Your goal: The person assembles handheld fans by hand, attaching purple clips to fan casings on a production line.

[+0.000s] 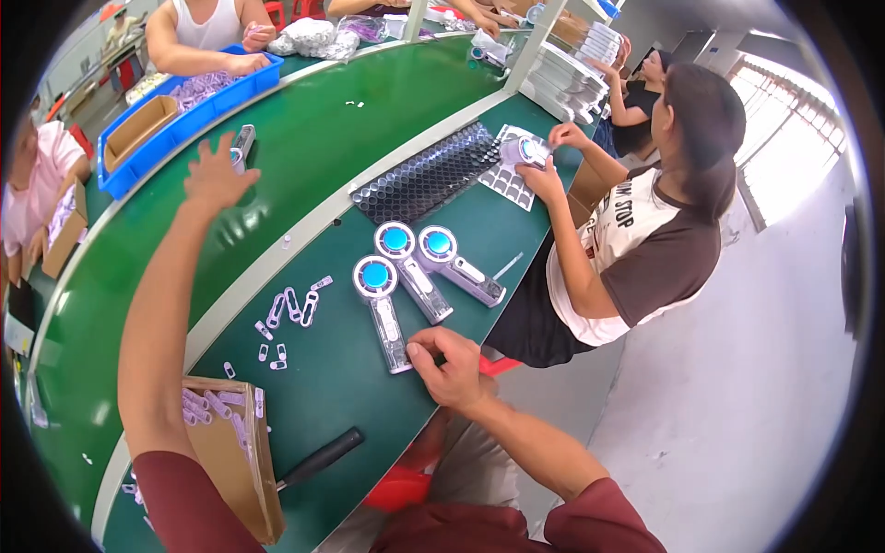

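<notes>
My left hand (219,175) reaches over the green conveyor belt with fingers spread, right by a handheld fan (243,146) that its fingers partly cover. Closer to me, three white handheld fans with round blue centres lie on the green table. My right hand (447,369) is closed, thumb and finger pinched at the handle end of the nearest handheld fan (376,278). The middle fan (396,241) and the right-hand fan (441,245) lie just beyond it, handles pointing toward the table's front edge.
Small lilac plastic parts (293,304) are scattered left of the fans. A cardboard box (241,470) holds more, beside a black-handled tool (323,458). Black bubble wrap (424,175) lies further back. At right a co-worker (636,230) handles another fan. A blue bin (120,180) stands across the belt.
</notes>
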